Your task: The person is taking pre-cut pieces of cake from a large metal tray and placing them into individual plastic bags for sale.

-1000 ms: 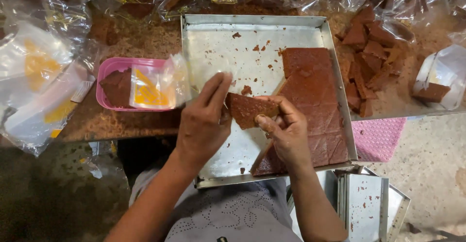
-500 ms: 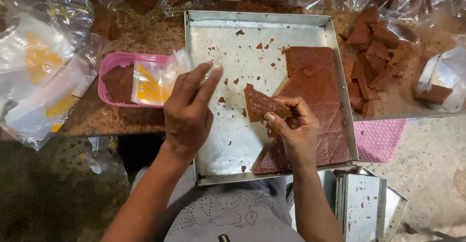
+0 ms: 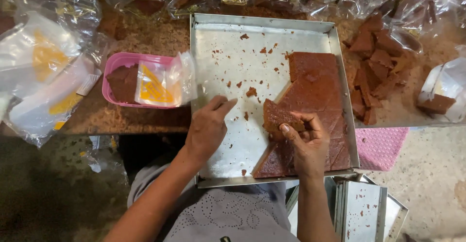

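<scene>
A metal baking tray (image 3: 221, 52) lies in front of me with a reddish-brown slab of cake (image 3: 315, 86) filling its right side. My right hand (image 3: 308, 142) grips a cut brown piece of cake (image 3: 279, 118) just above the slab's lower part. My left hand (image 3: 208, 128) hovers over the tray's bare left part, fingers loosely apart and holding nothing. Left of the tray stands a pink plastic tub (image 3: 119, 62) with a brown piece and a clear yellow-printed bag (image 3: 160, 84) inside.
Brown cake offcuts (image 3: 376, 62) are heaped on the table right of the tray. Clear plastic bags (image 3: 46, 72) lie at left and along the back. A wrapped piece (image 3: 439, 101) sits far right. Stacked empty metal trays (image 3: 364, 210) stand lower right, beside a pink mat (image 3: 381, 145).
My left hand let go of the cut piece and drew away leftwards across the tray. My right hand keeps the piece and has lifted it slightly off the slab.
</scene>
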